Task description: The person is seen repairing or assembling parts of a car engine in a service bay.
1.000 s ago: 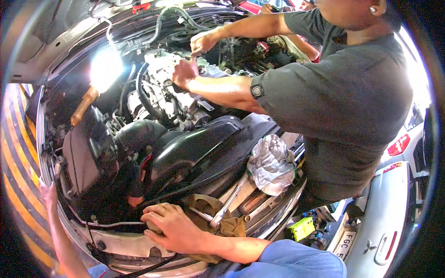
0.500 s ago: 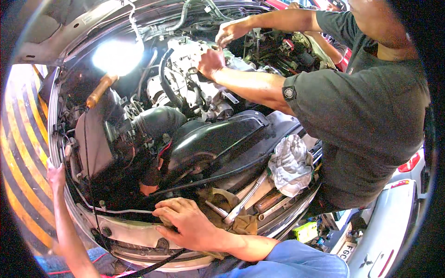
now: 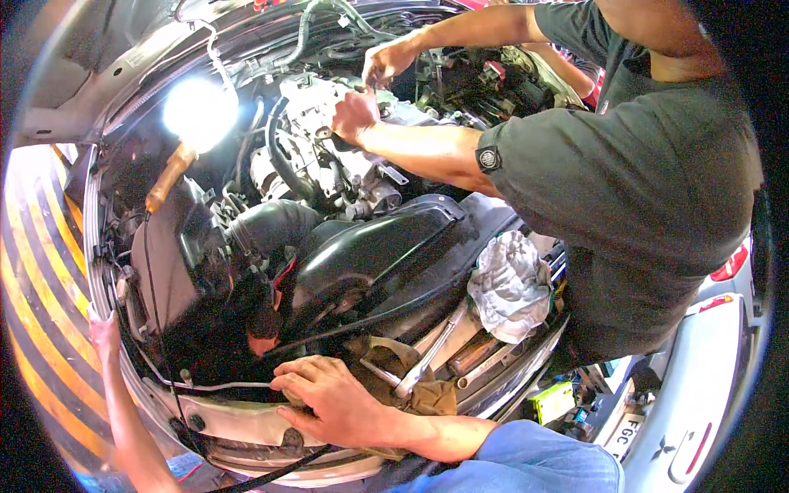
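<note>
the right hand (image 3: 333,403) lies flat, fingers spread, its grip pinching nothing, on the pale front panel (image 3: 238,423) of the engine bay, touching a brown cloth (image 3: 411,386). the left hand (image 3: 104,333) rests on the bay's left edge; its grip cannot be told. just beside the cloth lie metal wrenches (image 3: 431,349) and a grey rag (image 3: 509,283). a co-worker's hands (image 3: 355,115) work at the engine near a bright work lamp (image 3: 200,113).

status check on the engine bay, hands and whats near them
Right hand flat on front panel, empty. Left hand on bay's left edge. Ratchet wrench beside right hand. Co-worker's hands on engine.
</note>
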The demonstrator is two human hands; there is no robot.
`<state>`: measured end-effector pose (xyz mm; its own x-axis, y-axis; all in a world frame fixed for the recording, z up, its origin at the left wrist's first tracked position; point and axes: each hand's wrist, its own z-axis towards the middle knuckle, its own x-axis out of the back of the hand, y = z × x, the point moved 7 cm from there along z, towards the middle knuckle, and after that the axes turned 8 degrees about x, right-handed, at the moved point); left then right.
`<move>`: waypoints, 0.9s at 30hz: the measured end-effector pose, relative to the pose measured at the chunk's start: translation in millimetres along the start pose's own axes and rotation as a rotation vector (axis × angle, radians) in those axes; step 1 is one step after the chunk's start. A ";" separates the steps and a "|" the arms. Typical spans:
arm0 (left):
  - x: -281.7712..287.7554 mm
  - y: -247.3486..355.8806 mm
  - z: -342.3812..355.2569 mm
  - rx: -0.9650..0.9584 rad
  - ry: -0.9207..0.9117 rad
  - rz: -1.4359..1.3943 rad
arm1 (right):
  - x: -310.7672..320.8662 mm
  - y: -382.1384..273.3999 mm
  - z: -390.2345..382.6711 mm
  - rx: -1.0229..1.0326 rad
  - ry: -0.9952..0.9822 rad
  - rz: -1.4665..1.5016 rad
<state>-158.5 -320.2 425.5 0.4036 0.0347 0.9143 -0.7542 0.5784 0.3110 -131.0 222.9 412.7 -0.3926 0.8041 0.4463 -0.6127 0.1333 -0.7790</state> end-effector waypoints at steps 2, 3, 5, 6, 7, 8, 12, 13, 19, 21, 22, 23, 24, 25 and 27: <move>-6.5 9.6 -5.7 -0.018 -0.002 -0.008 | -0.5 4.0 -1.4 -0.023 -0.002 -0.009; -10.1 14.9 -8.2 -0.027 -0.002 -0.012 | -0.4 5.3 -1.9 -0.022 -0.001 -0.018; -4.7 3.1 0.6 -0.038 0.002 0.000 | 0.0 1.3 -1.4 -0.005 0.001 -0.008; -2.1 -5.2 5.9 -0.046 -0.001 0.010 | -0.3 -1.0 -1.1 -0.004 -0.013 0.013; -3.7 -6.2 7.2 -0.051 0.001 0.009 | -0.7 -0.9 -1.0 -0.010 -0.026 0.025; -3.0 -8.5 8.6 -0.040 0.023 0.031 | -0.7 -1.2 -1.0 -0.009 -0.021 0.026; -5.3 -0.1 3.9 -0.024 -0.026 -0.004 | -3.4 0.5 -2.9 -0.014 -0.032 0.034; 0.4 2.0 1.0 -0.029 0.032 0.023 | -4.4 0.4 -2.9 -0.013 -0.038 0.046; 8.9 34.5 -27.1 0.005 -0.015 0.037 | -0.4 1.1 -4.4 -0.018 -0.021 0.042; 2.8 36.2 -24.4 0.007 -0.044 0.019 | 0.8 2.4 -4.8 -0.024 -0.024 0.045; 5.2 28.5 -18.3 -0.011 -0.025 0.023 | 0.1 0.5 -4.6 -0.018 -0.036 0.059; 4.2 19.5 -11.0 -0.029 -0.010 0.026 | 0.7 -1.0 -4.4 -0.014 -0.035 0.064; 3.8 3.9 -2.4 -0.026 0.000 0.033 | 1.0 -3.6 -4.0 -0.008 -0.036 0.076; 8.0 -11.7 6.0 -0.056 0.043 0.016 | 0.8 -6.5 -3.2 0.001 -0.038 0.091; 7.2 -14.5 10.6 -0.094 0.074 -0.007 | 0.9 -6.1 -2.7 0.001 -0.041 0.090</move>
<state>-150.2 -337.0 430.3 0.4485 0.0879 0.8895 -0.7005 0.6527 0.2887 -125.8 224.4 416.7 -0.4738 0.7887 0.3917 -0.5743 0.0605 -0.8164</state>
